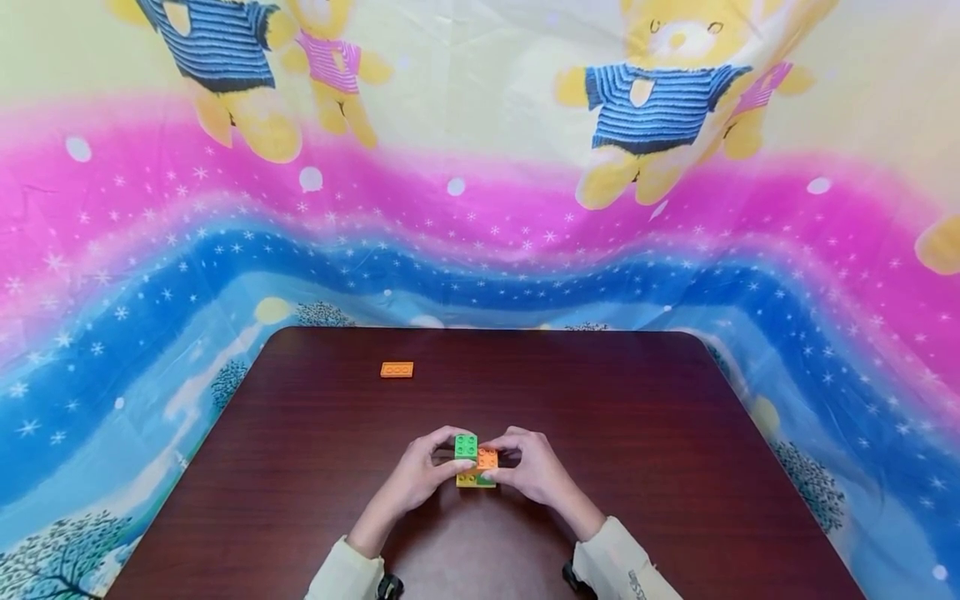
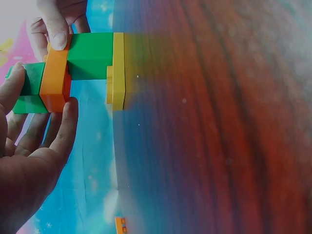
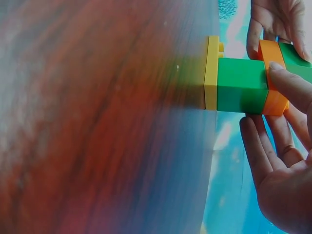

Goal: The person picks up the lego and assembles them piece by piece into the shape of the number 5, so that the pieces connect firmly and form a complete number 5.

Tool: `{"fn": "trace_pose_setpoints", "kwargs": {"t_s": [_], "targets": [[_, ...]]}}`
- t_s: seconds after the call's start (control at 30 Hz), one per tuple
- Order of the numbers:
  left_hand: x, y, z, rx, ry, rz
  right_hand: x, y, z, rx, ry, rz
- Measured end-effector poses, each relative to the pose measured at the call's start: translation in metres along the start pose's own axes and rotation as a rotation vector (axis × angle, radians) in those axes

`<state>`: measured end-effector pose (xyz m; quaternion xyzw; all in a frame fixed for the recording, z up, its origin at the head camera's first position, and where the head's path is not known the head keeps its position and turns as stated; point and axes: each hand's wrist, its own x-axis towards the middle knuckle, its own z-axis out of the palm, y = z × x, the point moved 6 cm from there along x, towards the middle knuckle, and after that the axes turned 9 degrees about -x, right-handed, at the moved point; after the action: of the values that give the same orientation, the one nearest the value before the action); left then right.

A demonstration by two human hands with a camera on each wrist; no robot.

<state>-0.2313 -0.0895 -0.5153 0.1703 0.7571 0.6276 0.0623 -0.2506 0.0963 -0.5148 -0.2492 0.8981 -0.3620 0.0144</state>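
Pinching top green block [image 1: 466,447] in half-closed left hand [image 1: 420,468], orange block [image 1: 488,458] in half-closed right hand [image 1: 536,467]. Note orange plate [image 1: 397,369] near far edge of table [image 1: 637,400].

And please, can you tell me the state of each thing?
Yellow plate: lowest, left studs bare.
Lower green block: on plate's right half.
Middle orange piece: on that block, overhanging left.
Upper green block: on orange's left half.
Loose orange piece: flat, unattached.
Left hand: gripping upper green block.
Right hand: pinching middle orange piece.

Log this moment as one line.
left hand: grips upper green block; right hand: grips orange block; yellow plate: beneath lower green block; loose orange plate: on table
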Motion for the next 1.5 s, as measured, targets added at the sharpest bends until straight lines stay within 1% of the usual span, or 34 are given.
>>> {"fn": "trace_pose_setpoints", "kwargs": {"t_s": [0.1, 0.27, 0.5, 0.57, 0.7, 0.77, 0.83, 0.9, 0.97, 1.0, 1.03, 1.13, 1.23, 1.3, 1.37, 1.43, 1.5], "targets": [[0.001, 0.0, 0.0, 0.004, 0.004, 0.009, 0.001, 0.0, -0.001, 0.005, 0.001, 0.002], [0.002, -0.001, 0.0, 0.009, 0.0, -0.006, 0.001, 0.001, 0.0, 0.009, -0.009, 0.012], [0.001, -0.002, 0.0, 0.049, -0.019, -0.03, 0.001, 0.001, 0.002, 0.02, 0.003, 0.0], [0.0, -0.001, 0.0, 0.061, -0.032, -0.036, 0.001, 0.001, 0.002, 0.02, 0.008, -0.002], [-0.002, -0.001, -0.002, 0.099, -0.077, -0.034, 0.0, -0.001, 0.001, 0.003, 0.021, -0.012], [-0.002, -0.002, -0.005, 0.143, -0.098, -0.019, 0.0, -0.001, 0.001, -0.008, 0.023, -0.01], [-0.001, -0.003, -0.011, 0.167, -0.12, -0.011, -0.001, -0.001, 0.001, -0.005, 0.016, 0.0], [0.001, -0.003, -0.02, 0.172, -0.132, -0.006, -0.001, 0.0, 0.001, -0.001, 0.011, 0.008], [0.008, -0.004, -0.033, 0.168, -0.129, -0.005, -0.001, 0.0, 0.001, 0.008, 0.007, 0.012], [0.012, -0.004, -0.041, 0.167, -0.116, -0.009, -0.001, 0.0, 0.001, 0.011, 0.007, 0.011], [0.017, -0.004, -0.051, 0.175, -0.092, -0.005, -0.001, 0.0, 0.001, 0.013, 0.008, 0.01], [0.035, -0.005, -0.082, 0.235, 0.008, -0.016, -0.002, 0.001, 0.001, 0.022, 0.005, 0.015], [0.052, -0.011, -0.113, 0.255, 0.118, -0.05, -0.003, 0.002, 0.003, 0.031, -0.002, 0.025], [0.061, -0.019, -0.131, 0.228, 0.176, -0.079, -0.003, 0.003, 0.003, 0.03, -0.006, 0.028], [0.068, -0.028, -0.148, 0.184, 0.232, -0.122, -0.003, 0.002, 0.003, 0.025, -0.006, 0.026], [0.071, -0.038, -0.162, 0.151, 0.283, -0.168, -0.003, 0.002, 0.002, 0.02, -0.003, 0.023], [0.074, -0.048, -0.173, 0.129, 0.315, -0.205, -0.003, 0.001, 0.0, 0.019, -0.002, 0.026]]}}
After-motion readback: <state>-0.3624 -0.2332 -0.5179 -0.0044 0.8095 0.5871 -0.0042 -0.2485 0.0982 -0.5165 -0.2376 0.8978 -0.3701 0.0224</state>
